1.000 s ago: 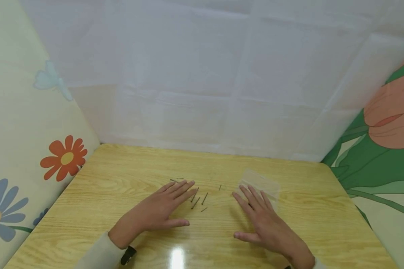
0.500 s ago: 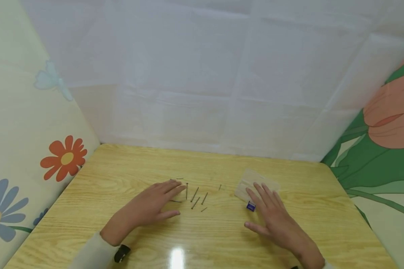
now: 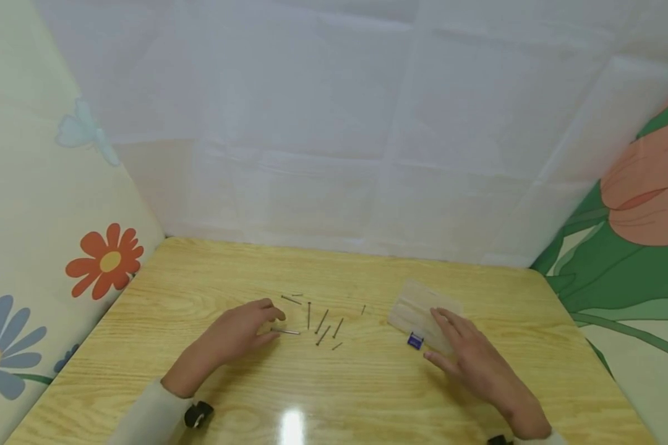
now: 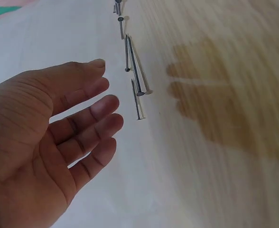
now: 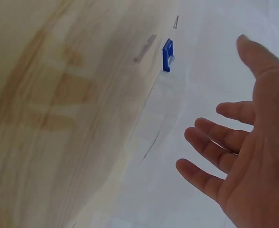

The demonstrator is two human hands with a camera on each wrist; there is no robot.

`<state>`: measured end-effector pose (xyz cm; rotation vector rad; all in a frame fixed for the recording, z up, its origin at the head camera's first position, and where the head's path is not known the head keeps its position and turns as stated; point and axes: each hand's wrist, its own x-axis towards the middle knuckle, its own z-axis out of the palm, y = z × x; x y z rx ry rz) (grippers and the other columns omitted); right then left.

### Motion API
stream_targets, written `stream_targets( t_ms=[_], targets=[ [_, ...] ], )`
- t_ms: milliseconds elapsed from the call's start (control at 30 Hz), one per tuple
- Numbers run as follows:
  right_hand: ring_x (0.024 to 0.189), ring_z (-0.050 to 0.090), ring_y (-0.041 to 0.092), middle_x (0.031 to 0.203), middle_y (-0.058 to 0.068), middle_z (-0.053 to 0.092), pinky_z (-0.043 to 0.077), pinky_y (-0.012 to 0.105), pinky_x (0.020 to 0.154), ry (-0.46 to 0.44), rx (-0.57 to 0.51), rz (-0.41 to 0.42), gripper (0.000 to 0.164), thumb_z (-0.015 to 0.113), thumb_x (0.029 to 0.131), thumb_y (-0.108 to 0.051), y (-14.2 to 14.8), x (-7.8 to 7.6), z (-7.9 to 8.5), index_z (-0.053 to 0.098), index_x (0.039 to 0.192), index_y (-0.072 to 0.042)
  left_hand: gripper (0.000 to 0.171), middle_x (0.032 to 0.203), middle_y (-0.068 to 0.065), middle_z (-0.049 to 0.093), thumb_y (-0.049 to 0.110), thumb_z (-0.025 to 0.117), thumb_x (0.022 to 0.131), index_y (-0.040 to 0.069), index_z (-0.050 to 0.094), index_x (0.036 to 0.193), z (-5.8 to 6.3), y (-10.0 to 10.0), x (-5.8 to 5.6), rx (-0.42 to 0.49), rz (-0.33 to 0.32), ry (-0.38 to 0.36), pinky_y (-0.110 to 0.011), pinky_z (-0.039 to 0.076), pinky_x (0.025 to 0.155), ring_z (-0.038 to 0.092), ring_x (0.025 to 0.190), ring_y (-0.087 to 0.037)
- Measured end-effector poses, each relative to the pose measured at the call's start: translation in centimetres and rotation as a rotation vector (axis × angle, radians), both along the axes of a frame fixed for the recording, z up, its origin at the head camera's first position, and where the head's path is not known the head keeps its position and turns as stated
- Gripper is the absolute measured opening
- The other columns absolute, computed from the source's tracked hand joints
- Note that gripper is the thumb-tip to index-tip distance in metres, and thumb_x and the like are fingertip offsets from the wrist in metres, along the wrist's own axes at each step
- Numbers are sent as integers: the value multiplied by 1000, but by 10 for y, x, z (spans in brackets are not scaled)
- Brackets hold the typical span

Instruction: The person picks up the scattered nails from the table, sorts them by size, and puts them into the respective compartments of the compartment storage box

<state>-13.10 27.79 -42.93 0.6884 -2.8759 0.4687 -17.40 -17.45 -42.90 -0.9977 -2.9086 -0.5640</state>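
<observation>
In the head view my left hand hovers over the left part of the table, fingers loosely bent. A nail lies right at its thumb tip. The left wrist view shows nothing between the fingers of that hand, with several nails beyond them. Over the near right side of a clear plastic bag, my right hand is spread and holds nothing. A small blue plastic piece lies at the bag's near edge, left of the right thumb; the right wrist view shows its blue frame shape.
Several more nails of differing lengths lie scattered mid-table, among them a long nail and a short nail nearer the bag. The wood-grain table meets a white sheet at its back edge. Flower-patterned panels flank both sides.
Both hands have drawn apart, the left toward the left and the right toward the right. Nails formerly under the left hand and the blue piece by the right hand now show. The left fingers bend more.
</observation>
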Motion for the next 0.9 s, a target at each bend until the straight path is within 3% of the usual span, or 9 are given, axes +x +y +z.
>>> stream_targets(
  t_ms=[200, 367, 667, 900],
  targets=[
    [131, 50, 43, 148, 21, 49, 43, 60, 102, 1, 30, -24, 72, 75, 95, -36, 9, -3, -1, 46, 151, 1, 24, 99, 1, 65, 16, 77, 94, 8, 73, 115, 0, 0, -3, 1, 28, -73, -32, 54, 68, 66, 86, -17],
    [126, 53, 44, 144, 21, 52, 46, 60, 98, 13, 42, -47, 66, 72, 98, -34, 16, -5, 0, 49, 148, 2, 20, 95, 2, 65, 15, 78, 92, 9, 74, 111, -1, 0, -6, -27, 55, -71, -34, 55, 68, 66, 84, -17],
    [119, 56, 49, 140, 30, 49, 49, 64, 89, -117, 17, -164, 66, 59, 105, -42, 30, -13, -2, 44, 152, 2, 5, 88, 7, 66, 11, 78, 91, 14, 74, 94, -6, -1, -12, -36, 45, -71, -32, 53, 67, 63, 79, -12],
    [113, 58, 45, 131, 28, 52, 51, 62, 83, -168, 2, -198, 68, 59, 104, -46, 34, -16, -6, 47, 149, 4, 11, 82, 11, 64, 10, 78, 90, 18, 72, 85, -5, -1, -14, -36, 80, -104, -32, 49, 62, 56, 73, -7]
  ],
)
